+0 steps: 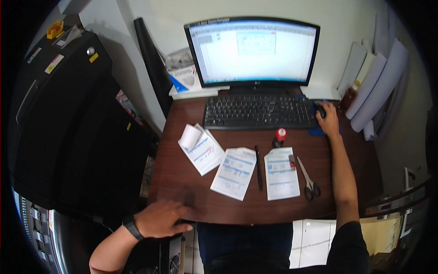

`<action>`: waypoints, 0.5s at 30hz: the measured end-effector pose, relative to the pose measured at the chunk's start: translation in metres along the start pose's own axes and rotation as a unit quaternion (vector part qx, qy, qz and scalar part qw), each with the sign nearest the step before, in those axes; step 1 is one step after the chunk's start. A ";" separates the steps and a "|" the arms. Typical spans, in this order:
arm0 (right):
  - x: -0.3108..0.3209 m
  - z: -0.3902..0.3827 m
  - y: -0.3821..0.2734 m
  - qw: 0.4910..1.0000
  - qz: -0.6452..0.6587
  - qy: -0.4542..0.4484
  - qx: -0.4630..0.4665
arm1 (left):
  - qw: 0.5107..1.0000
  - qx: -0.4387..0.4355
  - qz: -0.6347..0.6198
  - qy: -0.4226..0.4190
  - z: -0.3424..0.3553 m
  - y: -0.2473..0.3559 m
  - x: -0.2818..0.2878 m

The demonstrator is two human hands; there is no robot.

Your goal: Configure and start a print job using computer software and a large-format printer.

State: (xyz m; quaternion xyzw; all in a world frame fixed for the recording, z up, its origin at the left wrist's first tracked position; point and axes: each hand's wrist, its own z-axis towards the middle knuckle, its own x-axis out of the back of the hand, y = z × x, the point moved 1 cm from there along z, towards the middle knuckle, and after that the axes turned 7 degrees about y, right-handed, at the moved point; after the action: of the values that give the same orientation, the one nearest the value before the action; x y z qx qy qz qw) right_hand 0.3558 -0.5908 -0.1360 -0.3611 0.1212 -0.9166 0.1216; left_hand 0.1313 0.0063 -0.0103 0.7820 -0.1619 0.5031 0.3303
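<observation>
The mouse [321,110] sits at the right of the frame, on a blue mat [318,132]. The right hand [329,121] grasps it, fingers curved over its body.

The left hand [159,219] is at the lower left, by the near edge of the desk [182,192]. Its fingers are loose and its thumb stands apart, with nothing held; whether it touches the desk, I cannot tell. A dark band [132,227] circles that wrist.

Just left of the mouse, the keyboard [260,112] spans the centre. Below it stands a red-and-black stamp [279,136]. Lower down, a pen [258,170] lies between the middle slip [234,174] and the right slip [280,180], with scissors [310,181] beside the latter. More slips [206,155], one curled, lie left of centre.

The monitor [253,59], lit with a small window, fills the upper centre. At upper right, a bottle [349,94] stands beside paper rolls [378,89]. A black machine [73,123] takes up the left, a yellow dispenser [55,30] on top.
</observation>
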 end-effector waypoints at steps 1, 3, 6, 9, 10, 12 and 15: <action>-0.001 -0.002 0.001 1.000 0.005 -0.001 0.011 | 1.000 0.009 -0.016 -0.004 0.000 -0.003 0.001; -0.003 0.000 0.003 1.000 0.007 0.010 0.013 | 0.999 0.028 -0.024 -0.006 0.002 -0.008 0.003; -0.005 0.001 0.003 1.000 0.006 0.010 0.002 | 0.999 0.051 -0.013 0.001 0.006 -0.015 0.002; -0.004 0.002 0.003 0.999 0.002 0.036 -0.030 | 0.997 0.066 0.021 0.046 0.011 -0.016 -0.002; -0.004 0.001 0.003 0.999 0.002 0.024 -0.033 | 0.994 0.079 0.039 0.068 0.013 -0.015 -0.005; -0.003 0.001 0.005 0.998 -0.003 0.047 -0.050 | 0.992 0.109 0.035 0.059 0.017 -0.010 -0.013; -0.002 0.001 0.008 0.997 0.010 0.049 -0.067 | 0.988 0.098 0.038 0.110 0.029 0.003 -0.031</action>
State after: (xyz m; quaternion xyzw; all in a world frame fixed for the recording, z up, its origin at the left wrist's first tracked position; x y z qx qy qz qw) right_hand 0.3590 -0.5974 -0.1392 -0.3216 0.1914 -0.9219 0.1000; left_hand 0.1354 -0.0182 -0.0450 0.7441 -0.1040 0.6112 0.2487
